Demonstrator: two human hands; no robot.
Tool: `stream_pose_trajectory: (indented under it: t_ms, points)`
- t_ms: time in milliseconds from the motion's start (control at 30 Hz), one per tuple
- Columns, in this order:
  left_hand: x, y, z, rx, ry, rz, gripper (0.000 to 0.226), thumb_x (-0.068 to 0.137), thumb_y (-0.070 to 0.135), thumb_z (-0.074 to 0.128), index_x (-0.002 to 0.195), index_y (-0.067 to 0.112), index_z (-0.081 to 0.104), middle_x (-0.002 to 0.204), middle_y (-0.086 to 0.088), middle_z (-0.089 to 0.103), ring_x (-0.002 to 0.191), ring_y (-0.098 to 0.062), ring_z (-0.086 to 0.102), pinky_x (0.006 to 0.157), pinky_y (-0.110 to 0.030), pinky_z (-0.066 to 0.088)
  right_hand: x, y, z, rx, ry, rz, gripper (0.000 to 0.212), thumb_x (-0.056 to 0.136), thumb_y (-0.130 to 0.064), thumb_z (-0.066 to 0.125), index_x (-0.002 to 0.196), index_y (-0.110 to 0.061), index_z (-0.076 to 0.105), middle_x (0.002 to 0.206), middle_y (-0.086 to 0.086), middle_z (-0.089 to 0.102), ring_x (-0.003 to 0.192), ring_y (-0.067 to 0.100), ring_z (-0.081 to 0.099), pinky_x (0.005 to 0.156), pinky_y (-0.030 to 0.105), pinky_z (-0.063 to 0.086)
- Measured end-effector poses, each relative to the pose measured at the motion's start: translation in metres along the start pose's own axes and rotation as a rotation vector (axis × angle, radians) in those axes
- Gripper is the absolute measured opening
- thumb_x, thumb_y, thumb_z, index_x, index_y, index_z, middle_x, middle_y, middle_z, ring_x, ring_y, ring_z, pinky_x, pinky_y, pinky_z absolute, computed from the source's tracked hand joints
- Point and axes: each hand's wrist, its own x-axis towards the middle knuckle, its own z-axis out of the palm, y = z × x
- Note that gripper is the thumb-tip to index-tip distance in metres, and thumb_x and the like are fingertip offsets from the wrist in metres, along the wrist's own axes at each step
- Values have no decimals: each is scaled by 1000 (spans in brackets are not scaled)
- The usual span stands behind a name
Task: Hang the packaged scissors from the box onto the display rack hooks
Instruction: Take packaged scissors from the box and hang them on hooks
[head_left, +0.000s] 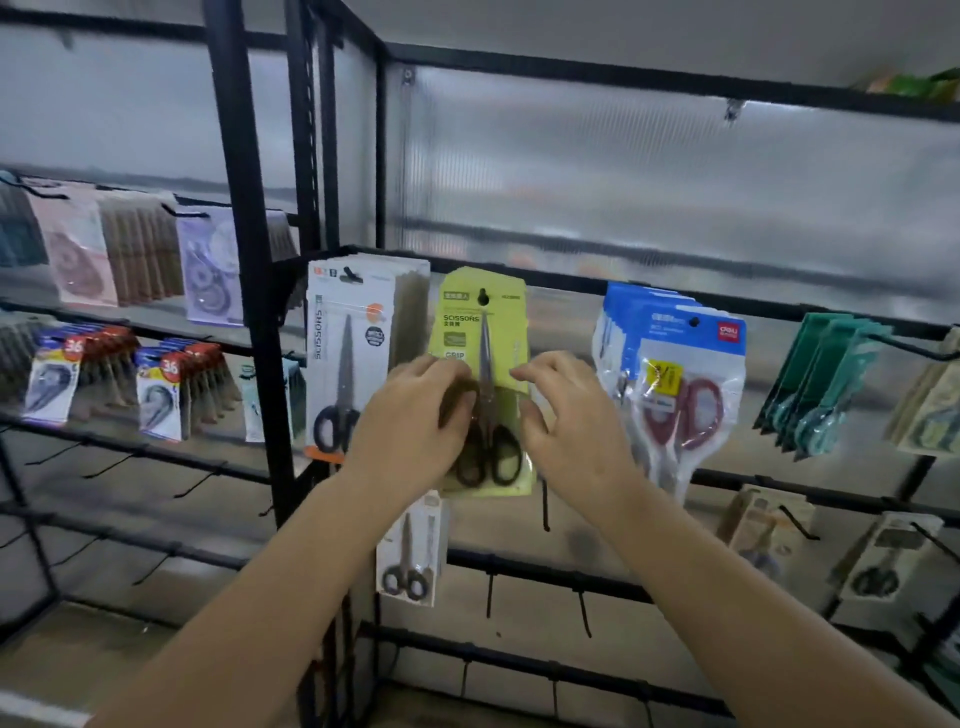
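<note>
Scissors pack (480, 332), glossy lime-green card, pinched between left hand (415, 415) and right hand (571, 421), black rack (244, 208)

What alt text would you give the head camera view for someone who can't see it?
Two bare hands, left hand and right hand, hold a yellow-green scissors pack at a black display rack, between white and blue scissors packs.
</note>
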Motion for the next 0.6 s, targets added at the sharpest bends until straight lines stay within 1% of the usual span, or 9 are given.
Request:
stream_pose_trajectory:
  t_ms: [67, 100, 167, 233, 333, 433, 500, 533, 600]
  points:
    - [4, -26, -13, -10, 39, -33, 25, 93, 18, 54, 115, 12, 62, 110, -1, 62, 101, -18, 53, 81, -24, 37, 13, -15, 25, 46, 4, -35, 29, 83, 4, 56, 109, -1, 65, 107, 10, 61, 102, 23, 56, 88, 18, 35]
    - [7, -40, -18, -19, 58, -56, 25, 93, 17, 54, 115, 11, 63, 110, -2, 62, 102, -18, 54, 80, -24, 37, 19, -23, 38, 67, 4, -53, 28, 82, 5, 56, 108, -1, 65, 106, 10, 62, 100, 22, 57, 87, 19, 37]
    - [13, -67, -25, -38, 71, -92, 25, 93, 15, 55, 115, 8, 62, 111, -5, 62, 104, -22, 55, 83, -27, 40, 32, -38, 60, 118, -10, -53, 29, 82, 8, 56, 109, -1, 65, 107, 9, 62, 100, 17, 55, 89, 13, 35]
    - [21, -91, -28, -45, 67, -118, 27, 92, 13, 55, 117, 6, 61, 115, -8, 59, 107, -23, 53, 88, -27, 40, 45, -53, 78, 167, -6, -3, 30, 83, 8, 56, 110, -2, 65, 110, 7, 60, 105, 16, 52, 91, 6, 28]
    - [35, -113, -25, -83, 142, -149, 34, 87, 5, 59, 121, 2, 56, 121, -16, 52, 112, -29, 49, 90, -23, 33, 61, -69, 99, 255, 81, 99, 35, 82, 9, 55, 113, -3, 64, 107, -2, 51, 106, 12, 45, 86, -5, 21]
    - [48, -122, -23, -135, 204, -170, 49, 83, 1, 62, 129, 0, 46, 128, -18, 44, 120, -30, 42, 96, -23, 28, 73, -81, 108, 305, 123, 165, 41, 82, 7, 55, 119, -9, 62, 112, -5, 46, 109, 5, 39, 87, -7, 19]
    - [54, -126, -20, -177, 208, -160, 54, 84, 2, 62, 134, 1, 40, 133, -17, 39, 124, -27, 38, 98, -18, 23, 76, -83, 109, 310, 147, 204, 40, 83, 5, 55, 119, -13, 62, 112, -9, 45, 113, 7, 40, 91, -1, 23]
    - [57, -128, -18, -206, 203, -159, 56, 85, 3, 61, 136, 3, 38, 135, -16, 37, 125, -25, 36, 98, -17, 22, 76, -82, 108, 310, 150, 218, 40, 83, 4, 54, 119, -13, 61, 111, -11, 43, 114, 8, 41, 93, 6, 27]
    - [60, -131, -15, -278, 189, -158, 59, 85, 6, 60, 138, 7, 35, 136, -13, 35, 126, -21, 36, 104, -20, 25, 74, -79, 107, 289, 146, 216, 39, 84, 2, 53, 120, -13, 60, 109, -14, 42, 116, 10, 42, 96, 18, 34]
